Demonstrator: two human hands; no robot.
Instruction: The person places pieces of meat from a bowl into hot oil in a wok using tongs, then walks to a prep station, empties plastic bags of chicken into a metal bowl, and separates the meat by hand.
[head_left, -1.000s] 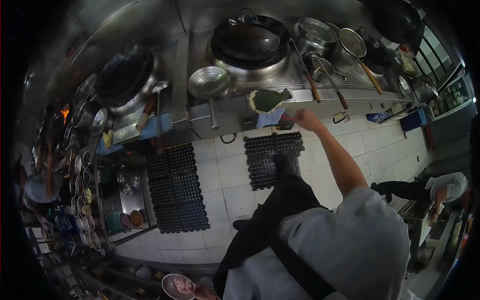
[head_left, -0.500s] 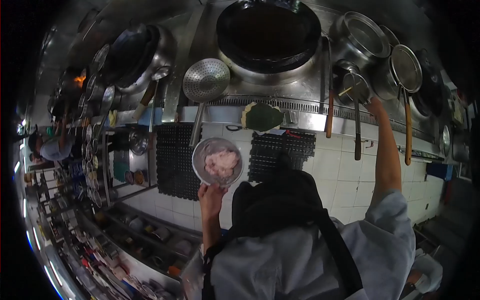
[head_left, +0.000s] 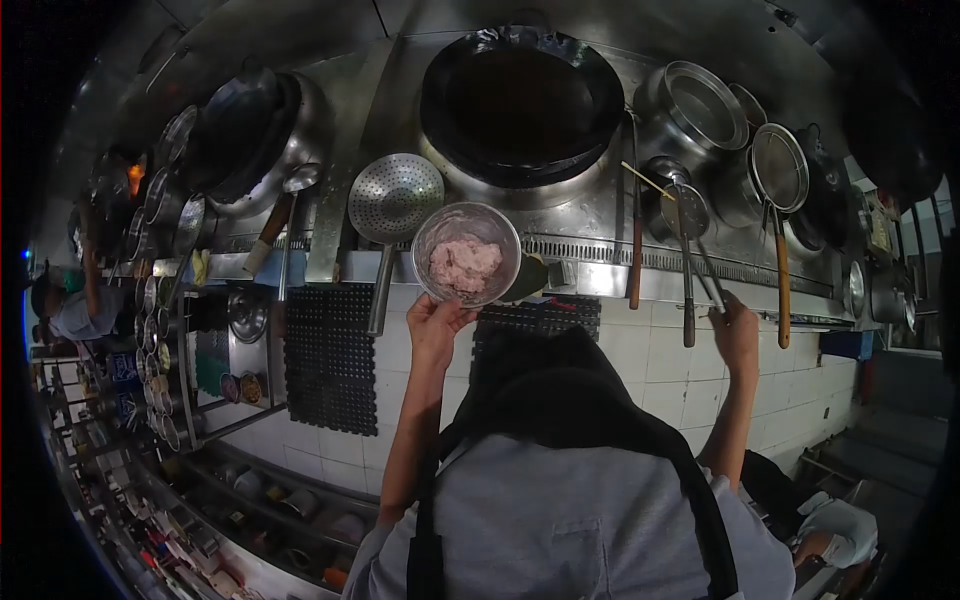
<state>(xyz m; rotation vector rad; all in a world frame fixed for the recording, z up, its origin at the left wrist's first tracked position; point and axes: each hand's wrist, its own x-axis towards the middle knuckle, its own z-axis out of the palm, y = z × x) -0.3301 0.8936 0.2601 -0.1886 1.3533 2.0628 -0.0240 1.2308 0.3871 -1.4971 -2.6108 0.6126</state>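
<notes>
My left hand grips the near rim of a metal bowl, its thumb over the edge. Pinkish raw meat, minced or in soft pieces, lies inside it. The bowl is held over the stove's front edge, partly covering a dark green cloth. My right hand is closed around the end of a ladle's long metal handle. This handle runs up behind a small mesh strainer to a pot, where the ladle's head is partly hidden.
A large dark wok sits on the stove ahead. A perforated skimmer lies left of the bowl. Long-handled strainers, including one with a wooden handle, rest over pots at right. Black mats cover part of the floor. Another person stands far left.
My left hand has raised the bowl forward and right, from above the floor to the stove edge. My right hand has drawn back from the pot and now grips the ladle's handle end.
</notes>
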